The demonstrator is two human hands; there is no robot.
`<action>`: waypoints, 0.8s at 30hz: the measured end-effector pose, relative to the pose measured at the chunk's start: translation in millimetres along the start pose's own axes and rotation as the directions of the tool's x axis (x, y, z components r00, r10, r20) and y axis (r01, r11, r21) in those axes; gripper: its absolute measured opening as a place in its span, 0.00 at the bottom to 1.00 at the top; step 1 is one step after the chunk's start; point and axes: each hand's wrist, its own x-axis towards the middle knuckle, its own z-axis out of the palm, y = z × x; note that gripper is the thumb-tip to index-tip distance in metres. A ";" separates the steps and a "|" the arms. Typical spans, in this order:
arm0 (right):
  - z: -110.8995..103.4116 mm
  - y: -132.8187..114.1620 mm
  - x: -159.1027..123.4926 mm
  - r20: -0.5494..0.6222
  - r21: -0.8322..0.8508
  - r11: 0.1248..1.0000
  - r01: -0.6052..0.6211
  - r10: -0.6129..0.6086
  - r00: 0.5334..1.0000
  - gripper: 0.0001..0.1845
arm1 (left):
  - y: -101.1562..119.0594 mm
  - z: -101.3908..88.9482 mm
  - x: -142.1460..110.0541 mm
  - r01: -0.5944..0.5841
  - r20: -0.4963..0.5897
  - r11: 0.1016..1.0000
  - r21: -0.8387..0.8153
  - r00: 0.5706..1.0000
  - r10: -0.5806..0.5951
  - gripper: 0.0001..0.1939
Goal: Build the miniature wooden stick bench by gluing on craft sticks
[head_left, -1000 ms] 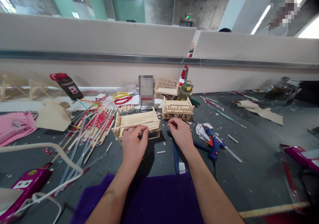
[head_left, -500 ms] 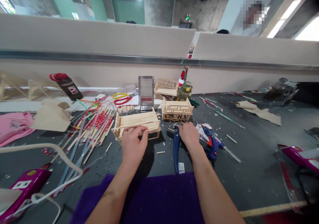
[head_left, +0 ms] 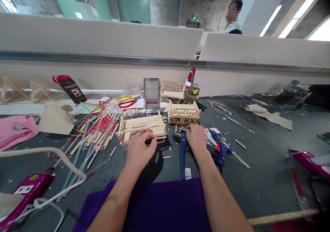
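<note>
My left hand (head_left: 141, 145) is at the front edge of a miniature bench-like model (head_left: 140, 123) built from thin wooden sticks. Its fingers curl against the front rail, thumb and forefinger bent toward each other, and some fingertips are hidden. A long thin stick spans the model's front between its end frames. On the table to the right, my right hand (head_left: 197, 138) is closed with fingers bent downward, beside the head of a blue-handled cutter (head_left: 183, 156). Whatever lies under those fingertips is hidden. Short cut stick pieces (head_left: 166, 157) are scattered between the hands.
A second stick model (head_left: 184, 113) and a third model (head_left: 172, 91) stand behind. A blue glue gun (head_left: 222, 149) lies right of my right hand. Red-tipped sticks (head_left: 105, 127), scissors (head_left: 127, 101) and a dark bottle (head_left: 70, 89) are left. A white cable (head_left: 64, 161) loops at lower left.
My left hand has lifted slightly and shifted right, its thumb and forefinger more arched. My right hand has barely moved. Beyond the partition, a person has moved left.
</note>
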 end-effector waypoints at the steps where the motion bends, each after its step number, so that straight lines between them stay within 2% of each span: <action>1: 0.3 -0.5 0.0 0.012 0.020 1.000 -0.006 0.006 1.000 0.09 | -0.9 0.4 0.4 -0.010 0.009 1.000 0.012 1.000 0.009 0.05; 5: 1.1 -7.7 -2.6 -0.005 0.111 0.990 0.090 -0.090 0.996 0.09 | -4.3 1.4 0.0 -0.042 0.040 0.996 0.082 0.998 0.038 0.07; 10: 4.8 -19.2 -8.0 -0.012 0.070 0.974 0.214 -0.214 0.977 0.09 | -5.6 1.3 -3.3 -0.130 0.108 0.974 0.186 0.988 0.111 0.06; 16: 12.4 -20.8 -5.0 -0.020 0.058 0.978 0.203 -0.202 0.979 0.11 | -3.2 -2.1 -4.4 -0.196 0.175 0.964 0.181 0.971 0.165 0.05; 21: 16.4 -24.2 -3.9 -0.013 0.105 0.930 0.352 -0.353 0.936 0.14 | -5.0 -5.4 -4.7 -0.203 0.243 0.963 0.176 0.957 0.157 0.05; 24: 17.7 -26.0 -4.1 0.032 0.078 0.923 0.377 -0.380 0.925 0.15 | -8.5 -5.2 -5.9 -0.199 0.276 0.962 0.186 0.951 0.144 0.06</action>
